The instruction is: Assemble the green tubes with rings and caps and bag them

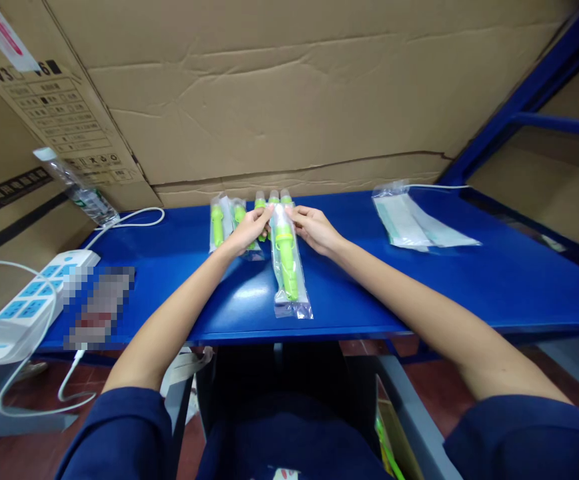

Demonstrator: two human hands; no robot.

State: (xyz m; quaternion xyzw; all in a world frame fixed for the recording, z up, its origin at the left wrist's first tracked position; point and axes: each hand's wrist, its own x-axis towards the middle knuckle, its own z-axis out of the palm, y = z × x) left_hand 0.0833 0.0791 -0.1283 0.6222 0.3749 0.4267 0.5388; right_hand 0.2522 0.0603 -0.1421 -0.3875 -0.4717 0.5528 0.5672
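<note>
Between my two hands lies a clear plastic bag with a bright green, tube-shaped item [286,257] inside, its far end toward the cardboard. My left hand [251,229] pinches the bag's far left edge. On the far right edge, my right hand [313,229] pinches the same bag with thumb and fingers. Just beyond my hands stand several similar green items with clear caps [273,196], partly hidden by the hands and the bag. To the left of my left hand lie bagged green items [217,225] on the blue table [239,313].
Flat clear bags [409,217] lie at the right. At the left are a white power strip [39,293], a blurred-out phone-like object [100,307] on a cable, and a plastic bottle [82,190]. Cardboard [279,100] walls the back; a blue metal frame [504,120] stands right.
</note>
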